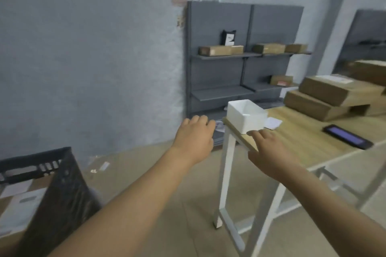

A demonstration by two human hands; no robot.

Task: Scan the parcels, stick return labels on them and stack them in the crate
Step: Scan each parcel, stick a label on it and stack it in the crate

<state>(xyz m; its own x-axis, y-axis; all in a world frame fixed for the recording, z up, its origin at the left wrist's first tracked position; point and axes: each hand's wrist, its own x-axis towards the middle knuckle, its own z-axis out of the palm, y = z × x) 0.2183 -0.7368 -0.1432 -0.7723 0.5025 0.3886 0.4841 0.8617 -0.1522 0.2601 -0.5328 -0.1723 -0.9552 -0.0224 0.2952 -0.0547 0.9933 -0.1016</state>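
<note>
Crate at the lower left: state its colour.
Black crate, seen in the head view.

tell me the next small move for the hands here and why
Probably reach the right hand on across the table to the stacked cardboard parcels and take the top one. Both hands are empty, the left hand in the air off the table's end, the black crate on the floor already holds labelled parcels, and the dark scanner lies beside the stack.

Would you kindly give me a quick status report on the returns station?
Left hand and right hand open, empty. Parcels stacked on table; crate partly filled. White tub nearest.
</note>
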